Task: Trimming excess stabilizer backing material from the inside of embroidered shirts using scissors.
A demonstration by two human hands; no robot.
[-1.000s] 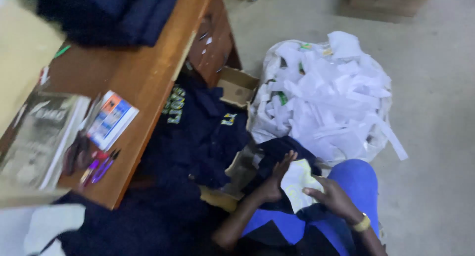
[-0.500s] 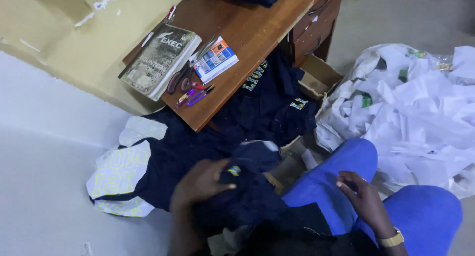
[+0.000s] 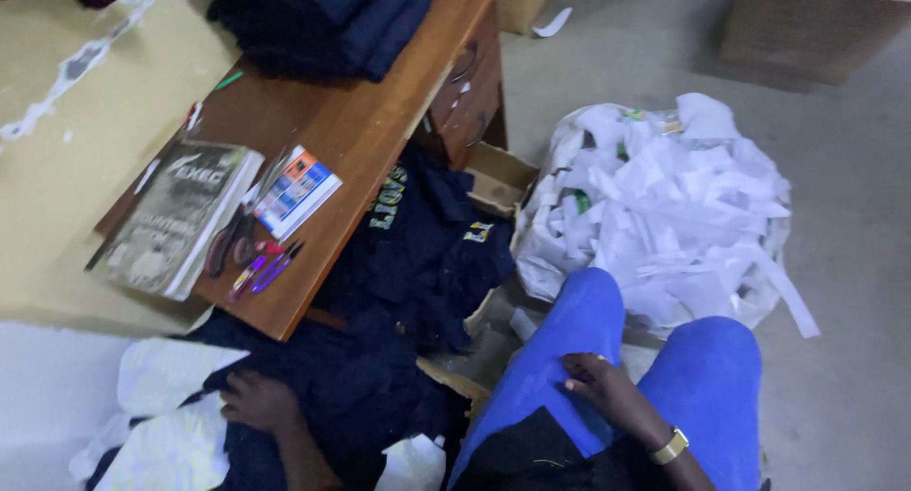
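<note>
Two hands are mine: my left hand [image 3: 258, 402] lies flat, fingers apart, on one dark cloth pile [image 3: 380, 358]; my right hand [image 3: 596, 382] rests loosely open, empty, on my blue trouser leg [image 3: 569, 349]. One book [image 3: 180, 216] sits on one desk [image 3: 370, 121].

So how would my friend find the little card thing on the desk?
Find the brown wooden desk. Near its front corner lies a thick grey book, and the card sits just right of it. It is the only flat piece with bright blue and orange blocks.
</note>
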